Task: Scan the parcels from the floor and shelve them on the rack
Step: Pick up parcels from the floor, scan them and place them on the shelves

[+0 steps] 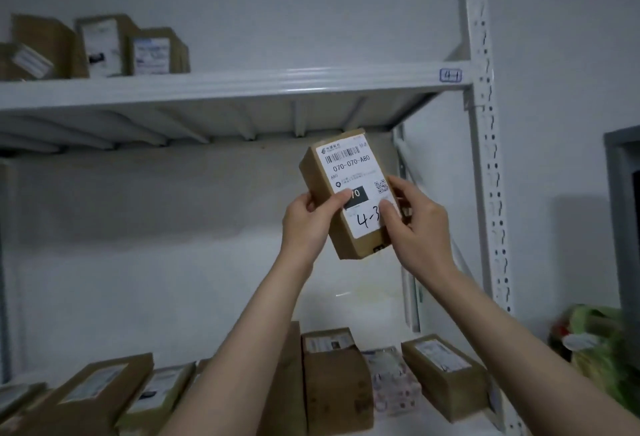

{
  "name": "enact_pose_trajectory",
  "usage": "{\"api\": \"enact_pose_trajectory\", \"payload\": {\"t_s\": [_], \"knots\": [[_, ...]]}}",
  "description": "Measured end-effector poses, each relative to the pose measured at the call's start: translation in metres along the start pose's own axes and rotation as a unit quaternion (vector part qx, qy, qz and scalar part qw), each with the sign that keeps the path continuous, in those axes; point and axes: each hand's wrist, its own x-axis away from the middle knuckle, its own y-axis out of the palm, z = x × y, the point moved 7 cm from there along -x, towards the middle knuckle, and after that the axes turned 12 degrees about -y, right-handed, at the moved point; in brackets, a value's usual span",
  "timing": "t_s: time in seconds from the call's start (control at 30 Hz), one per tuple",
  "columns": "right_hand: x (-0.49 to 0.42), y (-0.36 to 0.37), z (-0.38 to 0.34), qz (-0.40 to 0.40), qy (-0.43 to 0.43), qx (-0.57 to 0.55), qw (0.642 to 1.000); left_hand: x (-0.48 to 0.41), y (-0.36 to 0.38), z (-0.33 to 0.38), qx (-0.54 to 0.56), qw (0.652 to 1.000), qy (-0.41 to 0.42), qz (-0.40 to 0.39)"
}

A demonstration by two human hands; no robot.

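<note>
Cardboard parcel [349, 172] is up in the air between the upper shelf [242, 89] and the shelved parcels [332, 376] below, long axis near upright, top tipped left. Left grip [306, 221] and right grip [415, 224] both clamp its lower half, one per side, so I'd guess the free top end goes in first.

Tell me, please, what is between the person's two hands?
In the head view, a brown parcel with a white label lies between the left hand and the right hand; both grip its lower half.
</note>
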Motion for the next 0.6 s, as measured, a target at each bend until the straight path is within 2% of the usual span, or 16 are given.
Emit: {"api": "enact_pose_trajectory", "payload": {"t_s": [0.2,0.43,0.6], "knots": [[-0.076,0.002,-0.051,0.007,-0.078,0.044,0.996,-0.016,-0.027,0.095,0.03,0.998,0.047,0.042],[-0.136,0.032,-0.1,-0.031,-0.135,0.097,0.986,-0.028,-0.064,0.169,0.01,0.99,0.106,0.097],[-0.168,0.045,-0.124,-0.049,-0.172,0.083,0.98,-0.045,-0.083,0.202,0.022,0.982,0.132,0.134]]}}
